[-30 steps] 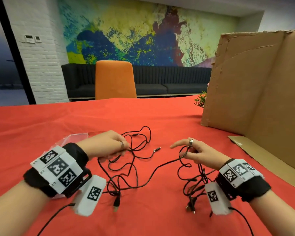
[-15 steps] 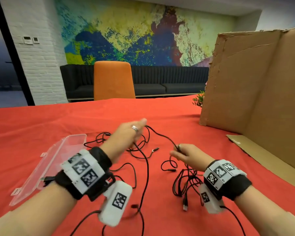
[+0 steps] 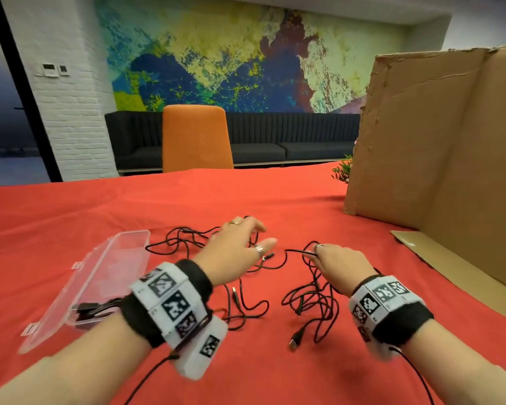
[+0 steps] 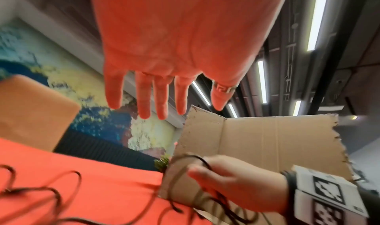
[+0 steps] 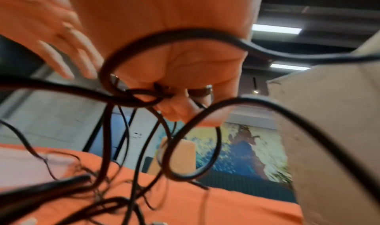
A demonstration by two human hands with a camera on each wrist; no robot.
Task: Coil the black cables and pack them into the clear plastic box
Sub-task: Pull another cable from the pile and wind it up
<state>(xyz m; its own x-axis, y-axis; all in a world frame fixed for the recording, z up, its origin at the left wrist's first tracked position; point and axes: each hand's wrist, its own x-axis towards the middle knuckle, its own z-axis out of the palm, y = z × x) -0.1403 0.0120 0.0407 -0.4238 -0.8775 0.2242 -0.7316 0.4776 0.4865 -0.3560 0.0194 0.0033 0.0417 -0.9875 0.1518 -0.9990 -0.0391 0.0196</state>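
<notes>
**Gathering the loose cable into loops**

The right hand (image 3: 341,266) is pinching several thin loops of black cable (image 3: 310,299) in curled fingers, the rest trailing onto the red cloth (image 3: 275,194). The left hand (image 3: 237,252) is hovering over the tangle near the middle of the tabletop with fingers spread and straight, gripping nothing. The clear box (image 3: 111,273) is lying open toward the left edge, a bundled cable at its near end. Judging by the snarl, feeding one strand at a time into even loops is working better than tugging. The cord is looking slim, rubbery and kink-prone, the box rigid and glossy
</notes>
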